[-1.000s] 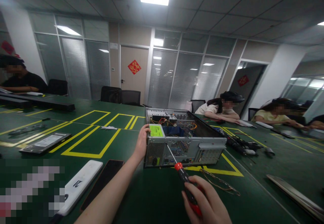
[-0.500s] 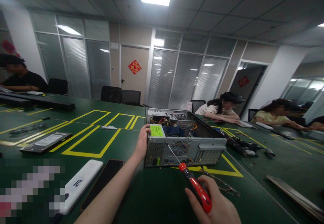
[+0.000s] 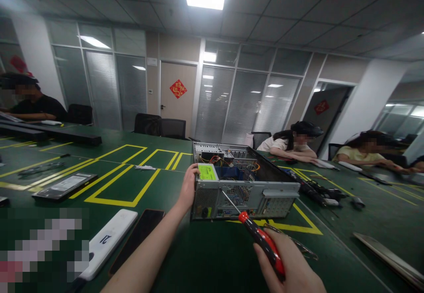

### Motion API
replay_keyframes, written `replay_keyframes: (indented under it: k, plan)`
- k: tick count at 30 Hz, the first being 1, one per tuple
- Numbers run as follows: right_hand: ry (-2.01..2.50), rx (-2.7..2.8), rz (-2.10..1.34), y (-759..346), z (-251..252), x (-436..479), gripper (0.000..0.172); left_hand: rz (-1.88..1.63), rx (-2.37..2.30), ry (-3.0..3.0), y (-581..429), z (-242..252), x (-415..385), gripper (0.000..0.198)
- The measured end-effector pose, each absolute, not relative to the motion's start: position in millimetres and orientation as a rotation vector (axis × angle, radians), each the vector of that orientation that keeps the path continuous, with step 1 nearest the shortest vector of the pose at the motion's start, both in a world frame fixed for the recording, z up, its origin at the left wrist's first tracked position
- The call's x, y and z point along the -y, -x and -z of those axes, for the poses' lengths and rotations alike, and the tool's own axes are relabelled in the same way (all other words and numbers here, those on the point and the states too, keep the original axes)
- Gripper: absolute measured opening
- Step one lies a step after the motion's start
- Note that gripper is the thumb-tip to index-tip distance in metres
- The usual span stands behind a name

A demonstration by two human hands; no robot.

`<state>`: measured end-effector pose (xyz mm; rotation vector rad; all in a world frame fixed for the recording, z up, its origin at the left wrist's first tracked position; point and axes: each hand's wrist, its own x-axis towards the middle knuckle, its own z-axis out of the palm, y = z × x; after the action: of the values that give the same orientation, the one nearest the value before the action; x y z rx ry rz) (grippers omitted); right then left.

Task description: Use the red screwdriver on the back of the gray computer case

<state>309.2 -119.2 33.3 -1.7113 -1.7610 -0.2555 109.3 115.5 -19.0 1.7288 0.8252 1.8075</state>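
An open desktop computer case (image 3: 281,186) lies on its side on the green table, its rear panel facing me and its cables and boards showing. At the near left corner sits a power supply (image 3: 207,172) with a bright green label. My left hand (image 3: 188,189) holds this corner, fingers curled over the power supply's left edge. In my right hand (image 3: 289,262) is a red and black screwdriver (image 3: 263,240). Its shaft points up and left, with the tip at the rear panel, just right of the power supply; whether it sits in a screw is too small to tell.
A hard drive (image 3: 64,186), a white power bank marked 21 (image 3: 111,240) and a dark phone (image 3: 137,235) lie to the left. Eyeglasses (image 3: 306,251) rest beyond my right hand. Black cables (image 3: 318,191) lie right of the case. Several people sit around the table.
The view has shifted slightly, so everything appears a little further right. My right hand and the screwdriver have moved slightly right and down; its tip stays at the same panel spot.
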Motion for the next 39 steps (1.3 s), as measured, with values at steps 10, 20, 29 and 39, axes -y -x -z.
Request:
replay_keyframes:
  k: [10,20,29,39]
  plan:
    - [1.487,1.866,0.469,-309,-19,116,0.026,-1.812,-0.831,-1.736,-110,20,-117,0.047]
    - [1.755,1.761,0.334,-309,-32,119,0.043,-1.803,-0.830,-1.727,-110,19,-115,0.045]
    - [1.762,1.768,0.108,-301,-26,117,0.029,-1.795,-0.822,-1.710,-110,20,-116,0.044]
    - [1.771,1.763,0.388,-306,-39,110,0.039,-1.795,-0.828,-1.730,-111,21,-117,0.044]
